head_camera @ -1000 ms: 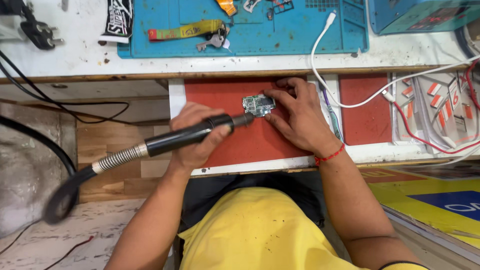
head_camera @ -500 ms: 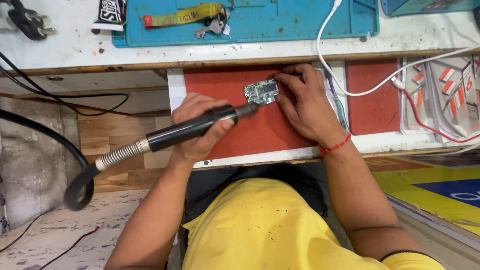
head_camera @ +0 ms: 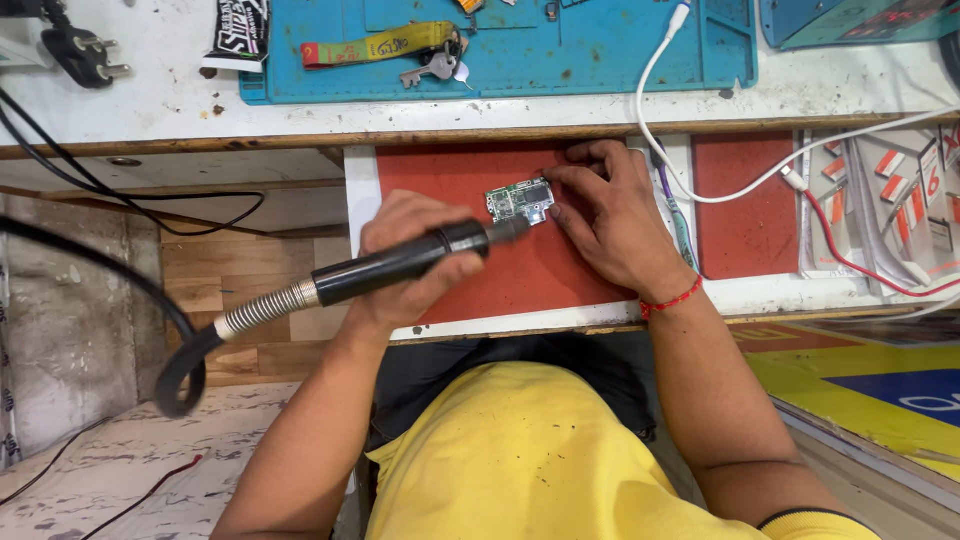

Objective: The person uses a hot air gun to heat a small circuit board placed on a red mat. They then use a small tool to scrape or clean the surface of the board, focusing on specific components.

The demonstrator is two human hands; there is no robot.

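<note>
Green circuit board point(head_camera: 519, 200); black handpiece point(head_camera: 400, 265); red mat point(head_camera: 450, 175); yellow shirt point(head_camera: 530, 460).

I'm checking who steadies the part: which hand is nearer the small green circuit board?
Right. The right hand touches the circuit board with its fingertips at the board's right edge. The left hand sits lower left, holding the black hot-air handpiece.
</note>
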